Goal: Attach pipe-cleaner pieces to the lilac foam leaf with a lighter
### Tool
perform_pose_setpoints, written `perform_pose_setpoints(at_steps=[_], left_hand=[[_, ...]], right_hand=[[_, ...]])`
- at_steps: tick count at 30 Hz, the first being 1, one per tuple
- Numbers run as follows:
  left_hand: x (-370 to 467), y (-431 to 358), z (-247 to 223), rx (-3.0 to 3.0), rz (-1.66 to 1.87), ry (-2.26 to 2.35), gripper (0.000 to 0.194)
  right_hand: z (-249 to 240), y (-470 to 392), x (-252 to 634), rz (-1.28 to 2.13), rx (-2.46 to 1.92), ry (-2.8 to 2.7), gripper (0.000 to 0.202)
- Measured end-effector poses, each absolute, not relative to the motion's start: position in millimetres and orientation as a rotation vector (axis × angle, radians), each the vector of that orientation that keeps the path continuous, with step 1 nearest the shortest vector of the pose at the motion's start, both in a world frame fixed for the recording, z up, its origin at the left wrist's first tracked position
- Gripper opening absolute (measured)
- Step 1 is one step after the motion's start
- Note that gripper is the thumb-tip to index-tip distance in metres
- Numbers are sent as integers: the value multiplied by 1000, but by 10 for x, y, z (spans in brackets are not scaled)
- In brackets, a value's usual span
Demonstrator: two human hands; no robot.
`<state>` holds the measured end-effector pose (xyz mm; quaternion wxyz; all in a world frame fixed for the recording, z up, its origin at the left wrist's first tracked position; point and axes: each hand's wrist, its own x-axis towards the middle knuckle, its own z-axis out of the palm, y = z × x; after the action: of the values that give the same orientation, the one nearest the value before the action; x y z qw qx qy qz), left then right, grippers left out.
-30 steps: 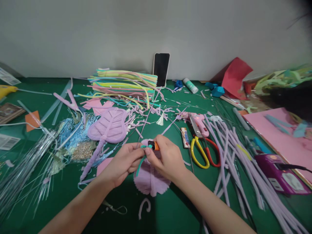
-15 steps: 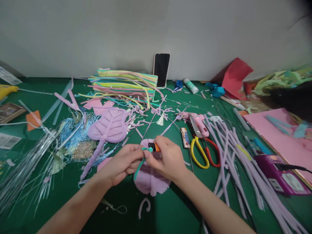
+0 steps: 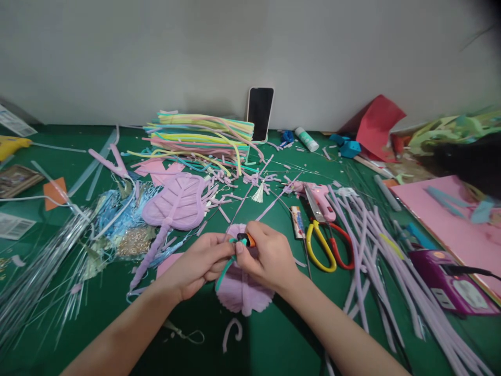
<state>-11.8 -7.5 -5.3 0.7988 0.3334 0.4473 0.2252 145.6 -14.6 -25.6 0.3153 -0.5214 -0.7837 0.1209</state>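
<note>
My left hand (image 3: 205, 258) is closed, its thumb and fingers pinching a teal pipe cleaner (image 3: 224, 275) whose tail hangs down. My right hand (image 3: 270, 254) is closed around a small black-and-orange tool (image 3: 243, 238); its exact kind is mostly hidden in the fingers. The tool's black end meets the upper part of the pipe cleaner, right by my left fingertips. Beneath both hands lies a round lilac piece with a scalloped edge (image 3: 246, 297), partly covered. A leaf-shaped lilac fan (image 3: 176, 201) with a wrapped handle rests to the left.
Red-and-yellow-handled scissors (image 3: 321, 245) and a pink glue gun (image 3: 323, 201) lie to the right, beside loose lilac pipe cleaners (image 3: 376, 250). A coloured pipe-cleaner bundle (image 3: 199, 133) and a phone (image 3: 260, 112) are at the back. A purple power box (image 3: 450, 282) sits at far right.
My hands have shifted very slightly, and the tool's black end has turned a little at the teal pipe cleaner. Both grips stay the same.
</note>
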Motion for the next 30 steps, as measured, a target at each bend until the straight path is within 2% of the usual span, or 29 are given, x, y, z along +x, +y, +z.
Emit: perform_pose_setpoints(at_steps=[7, 21, 25, 30], left_hand=[[-129, -72, -48, 706, 488, 969, 32], [-126, -88, -72, 766, 503, 994, 36], [-175, -74, -100, 1036, 622, 1173, 36], [-242, -69, -155, 1455, 706, 1392, 31]], right_hand=[[-248, -146, 1457, 324, -1352, -2086, 19], [-211, -143, 1422, 593, -1405, -1965, 15], [-217, -54, 1558, 741, -1496, -1830, 17], [-260, 92, 1771, 797, -1595, -1622, 9]])
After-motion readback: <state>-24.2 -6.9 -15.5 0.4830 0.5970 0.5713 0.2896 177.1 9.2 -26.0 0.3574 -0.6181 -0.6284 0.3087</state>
